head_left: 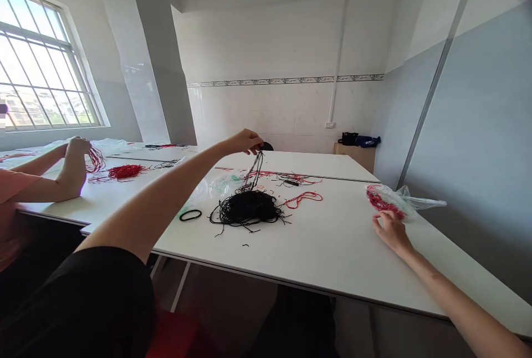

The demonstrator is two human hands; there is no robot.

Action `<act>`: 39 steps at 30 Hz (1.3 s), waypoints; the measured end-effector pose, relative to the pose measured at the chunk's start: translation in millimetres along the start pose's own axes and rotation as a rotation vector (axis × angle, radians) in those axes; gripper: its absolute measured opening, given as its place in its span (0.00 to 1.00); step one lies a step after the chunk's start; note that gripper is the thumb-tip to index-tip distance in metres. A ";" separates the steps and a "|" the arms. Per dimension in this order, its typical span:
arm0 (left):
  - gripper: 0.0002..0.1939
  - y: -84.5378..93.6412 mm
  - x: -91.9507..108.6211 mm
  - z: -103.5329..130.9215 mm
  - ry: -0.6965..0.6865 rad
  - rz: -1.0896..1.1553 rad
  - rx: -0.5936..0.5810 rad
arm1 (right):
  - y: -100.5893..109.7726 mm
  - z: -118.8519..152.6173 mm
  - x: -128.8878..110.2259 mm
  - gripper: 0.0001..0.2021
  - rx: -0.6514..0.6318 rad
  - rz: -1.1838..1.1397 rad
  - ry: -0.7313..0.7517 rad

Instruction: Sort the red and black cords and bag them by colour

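Black sleeve sat nearest; left hand pinched black cords above the black cord pile on the white table. Right hand was at bagged red cords, grip unclear.

No texts, labels or brands can be read; no numbers or signs are legible on anything in view.

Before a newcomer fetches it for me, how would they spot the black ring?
On the white table, find the tangled pile of black cords. Left of it, near clear plastic, lies the black ring: a single closed loop without the pile's loose ends.
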State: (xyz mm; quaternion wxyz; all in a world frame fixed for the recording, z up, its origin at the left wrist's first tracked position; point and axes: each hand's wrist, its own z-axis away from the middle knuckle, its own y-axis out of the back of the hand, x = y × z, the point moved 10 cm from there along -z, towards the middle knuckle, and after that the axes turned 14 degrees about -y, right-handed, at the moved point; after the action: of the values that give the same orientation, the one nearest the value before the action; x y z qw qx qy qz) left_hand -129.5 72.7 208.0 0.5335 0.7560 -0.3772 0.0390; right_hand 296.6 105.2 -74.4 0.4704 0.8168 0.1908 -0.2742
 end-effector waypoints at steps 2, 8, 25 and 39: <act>0.12 -35.0 13.8 -8.1 -0.066 0.021 -0.078 | -11.6 13.3 -47.2 0.11 -0.101 -0.103 0.106; 0.11 -179.6 51.2 4.6 -0.264 0.036 -0.419 | -68.3 60.5 -189.7 0.28 -0.620 -0.599 0.181; 0.13 -173.9 -102.4 97.8 -0.200 -0.378 -0.459 | -38.0 21.3 -88.0 0.13 -0.568 -1.035 -0.271; 0.11 -287.4 -25.8 17.4 -0.077 0.549 -0.030 | -37.3 -11.0 -124.5 0.12 -0.538 -1.204 -0.281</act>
State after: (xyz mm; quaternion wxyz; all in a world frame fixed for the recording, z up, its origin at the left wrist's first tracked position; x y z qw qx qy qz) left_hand 22.1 113.8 -34.8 0.4993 0.6184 -0.5887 0.1477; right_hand 181.6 126.2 -16.6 0.4429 0.3786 0.6115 -0.5353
